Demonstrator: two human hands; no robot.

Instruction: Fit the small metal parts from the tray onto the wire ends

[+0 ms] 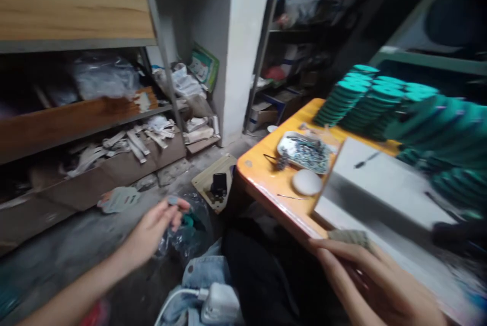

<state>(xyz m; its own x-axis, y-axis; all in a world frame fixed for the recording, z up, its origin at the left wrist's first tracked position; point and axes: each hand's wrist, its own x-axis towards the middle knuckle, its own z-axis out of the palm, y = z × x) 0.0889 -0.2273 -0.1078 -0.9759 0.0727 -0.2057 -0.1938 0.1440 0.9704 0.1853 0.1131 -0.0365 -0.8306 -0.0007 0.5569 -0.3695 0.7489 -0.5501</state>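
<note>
Grey floor (pixel 87 237) flanks the yellow table (pixel 262 184). Near the loosely curled left hand (pixel 150 232), the plastic bag (pixel 180 239) seems light, slippery, best pinched by a fold. The right hand (pixel 375 272) is nearly pinched; whether either holds anything, I cannot tell.

A head-worn camera looks forward and down from above the wearer's lap, the right hand (pixel 365 270) closest to the lens, the yellow table (pixel 258 168) near at right. Shelves (pixel 76 97) at left and a white pillar (pixel 247 46) stand farther off in this single, steeply tilted view.
</note>
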